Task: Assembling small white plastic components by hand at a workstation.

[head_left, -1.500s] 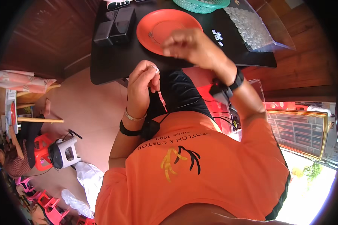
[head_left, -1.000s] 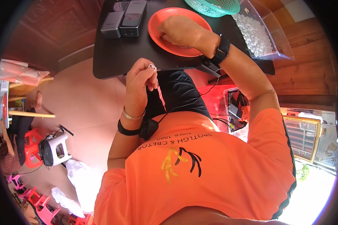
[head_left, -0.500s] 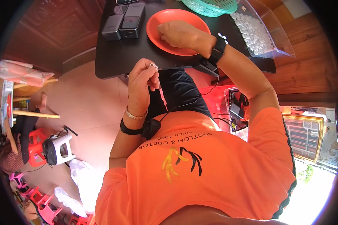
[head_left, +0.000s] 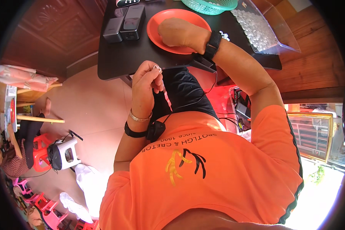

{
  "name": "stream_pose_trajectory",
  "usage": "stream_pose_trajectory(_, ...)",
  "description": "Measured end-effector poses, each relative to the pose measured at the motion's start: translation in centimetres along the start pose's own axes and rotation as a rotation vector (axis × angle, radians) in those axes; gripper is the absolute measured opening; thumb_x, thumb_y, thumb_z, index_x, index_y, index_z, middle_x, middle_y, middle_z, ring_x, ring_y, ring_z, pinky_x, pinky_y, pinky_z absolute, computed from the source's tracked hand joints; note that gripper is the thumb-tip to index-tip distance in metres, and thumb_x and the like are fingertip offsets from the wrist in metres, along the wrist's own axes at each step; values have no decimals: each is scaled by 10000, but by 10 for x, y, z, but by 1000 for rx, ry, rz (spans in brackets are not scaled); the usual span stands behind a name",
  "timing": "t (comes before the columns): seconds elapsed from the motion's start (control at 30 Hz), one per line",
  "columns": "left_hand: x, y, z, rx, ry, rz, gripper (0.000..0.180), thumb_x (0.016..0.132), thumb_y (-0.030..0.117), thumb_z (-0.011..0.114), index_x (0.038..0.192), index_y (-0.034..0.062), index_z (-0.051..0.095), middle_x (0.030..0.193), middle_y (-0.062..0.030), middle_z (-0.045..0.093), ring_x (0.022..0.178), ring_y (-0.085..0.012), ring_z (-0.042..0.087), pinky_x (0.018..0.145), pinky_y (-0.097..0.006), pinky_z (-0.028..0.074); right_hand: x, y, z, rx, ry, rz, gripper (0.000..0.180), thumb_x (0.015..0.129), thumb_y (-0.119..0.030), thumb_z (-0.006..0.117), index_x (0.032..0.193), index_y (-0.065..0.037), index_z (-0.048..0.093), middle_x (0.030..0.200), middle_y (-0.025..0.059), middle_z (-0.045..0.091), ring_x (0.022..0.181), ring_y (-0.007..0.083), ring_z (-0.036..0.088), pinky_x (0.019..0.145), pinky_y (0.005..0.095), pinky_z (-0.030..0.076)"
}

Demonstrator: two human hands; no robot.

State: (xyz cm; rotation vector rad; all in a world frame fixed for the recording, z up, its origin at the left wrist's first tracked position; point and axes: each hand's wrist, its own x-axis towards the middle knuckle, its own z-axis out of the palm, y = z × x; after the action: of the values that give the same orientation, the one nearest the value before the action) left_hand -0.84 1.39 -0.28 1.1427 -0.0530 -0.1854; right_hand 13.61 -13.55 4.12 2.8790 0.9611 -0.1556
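The worktop (head_left: 117,57) was black and smooth, with a rounded near-left corner. On its left part lay two dark grey boxy devices, the shorter one (head_left: 113,30) close beside the longer one (head_left: 133,23). Beyond them sat a dark object with white edging (head_left: 127,3), cut off by the upper border. Near the middle rested a round orange-red plate (head_left: 153,30), and past it, at the far side, a green perforated basket (head_left: 207,10). Small white pieces (head_left: 224,36) lay loosely clustered between the plate and a clear plastic tray (head_left: 283,47) on the right.

Bright, glare lower right, dark fisheye-bent edges
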Motion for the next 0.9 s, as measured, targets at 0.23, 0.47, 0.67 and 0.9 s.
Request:
stream_pose_trajectory(0.23, 1, 1, -7, -11, -16, 21, 129, 878, 140, 489, 789, 47, 497, 597, -2, 480, 483, -85, 451, 452, -205, 330, -1, 21, 5, 170, 122, 60, 204, 786, -151, 516, 779, 23, 624, 757, 208, 616, 686, 366, 587, 618, 431, 450)
stream_pose_trajectory(0.47, 5, -3, -6, -13, -6, -13, 130, 876, 141, 489, 786, 47, 497, 595, -1, 472, 482, -89, 447, 452, -209, 330, -17, 44, 11, 512, 429, 52, 193, 839, -131, 560, 999, -43, 621, 787, 92, 636, 698, 191, 610, 665, 319, 486)
stream_pose_trajectory(0.67, 13, 5, 4, 22, -7, 8, 140, 904, 129, 449, 792, 54, 488, 603, -10, 453, 497, -94, 419, 460, -208, 302, -49, 34, 0, 1149, 230, 136, 161, 885, -161, 592, 957, -26, 640, 803, 26, 641, 693, 82, 591, 657, 233, 495)
stream_pose_trajectory(0.9, 11, 16, 27, 154, -29, 99, 149, 887, 152, 487, 800, 33, 507, 603, 9, 457, 514, -61, 413, 482, -201, 325, -103, -10, -8, 1525, 312, 122, 232, 847, -263, 695, 771, -50, 641, 681, -18, 587, 591, 41, 535, 531, 182, 431)
